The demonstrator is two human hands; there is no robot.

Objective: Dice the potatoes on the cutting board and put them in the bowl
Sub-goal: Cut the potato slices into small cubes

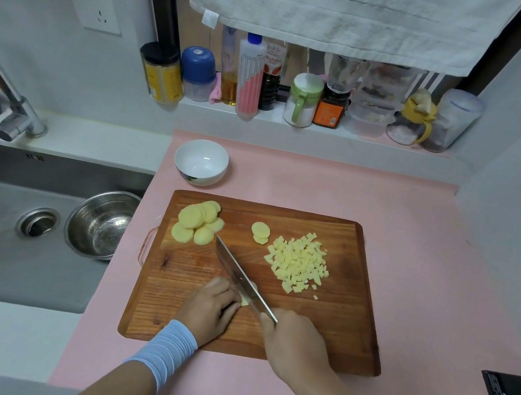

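Upper left of the cutting board [356, 317]: potato slices [196, 224] lying fanned, six or so, though overlaps are hiding the exact count. One white bowl [201, 161] sitting just beyond the board, holding nothing.

Lower centre: left hand [211, 306] curling over one small potato piece [245, 301], pinning it down. One knife [239, 276] bearing down beside the fingers.

Mid-board: two loose slices [260, 232].

Right: diced heap [297, 265], too many to count. Right hand [293, 341] clamping the knife handle.

Judging the flesh stiff, light and wet-slick; holding it from above with fingertips tucked back looks best.
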